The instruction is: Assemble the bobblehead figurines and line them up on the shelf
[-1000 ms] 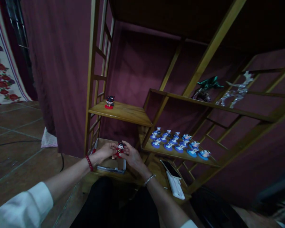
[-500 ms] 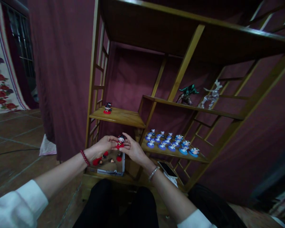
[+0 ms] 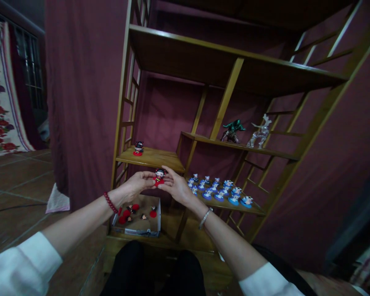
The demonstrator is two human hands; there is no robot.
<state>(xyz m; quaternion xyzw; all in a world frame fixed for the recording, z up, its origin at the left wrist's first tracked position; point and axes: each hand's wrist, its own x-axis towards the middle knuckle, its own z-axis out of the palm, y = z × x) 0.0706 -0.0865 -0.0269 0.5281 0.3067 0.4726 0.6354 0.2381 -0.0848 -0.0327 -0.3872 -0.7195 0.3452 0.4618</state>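
"Pinching the red-based figurine (image 3: 159, 175) between left hand (image 3: 138, 183) and right hand (image 3: 179, 190), near the box (image 3: 142, 233); fragile, you reckon?"

"Probably light, stiff, kinda slick plastic tbh; grab the base (image 3: 158, 182), not the hair (image 3: 159, 169)."

The left shelf (image 3: 160, 158) is bearing a red-based figurine (image 3: 138, 149) near its left edge; blue-based figurines (image 3: 219, 195) are crowding the lower shelf (image 3: 255, 210), two statuettes (image 3: 233, 131) are standing above, and a box (image 3: 142, 233) is resting below.
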